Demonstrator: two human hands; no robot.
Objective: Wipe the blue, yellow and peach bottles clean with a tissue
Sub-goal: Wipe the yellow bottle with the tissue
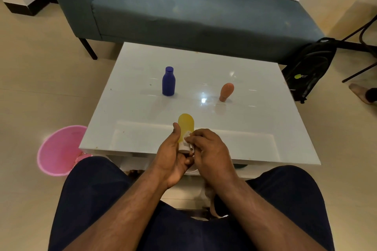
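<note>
My left hand (172, 155) grips the yellow bottle (186, 124) by its lower part, cap end toward me, above the near edge of the white table (142, 112). My right hand (208, 149) presses a small white tissue (187, 135) against the bottle near its cap. The bottle's rounded top sticks out above my fingers. The blue bottle (168, 81) stands upright at the table's middle left. Standing cap down at the middle right is the peach bottle (226, 91).
A pink bin (59, 151) sits on the floor left of the table. A blue-grey sofa (193, 10) runs behind the table. A black backpack (312, 67) leans at the right, and another person's foot (361, 92) shows at the far right.
</note>
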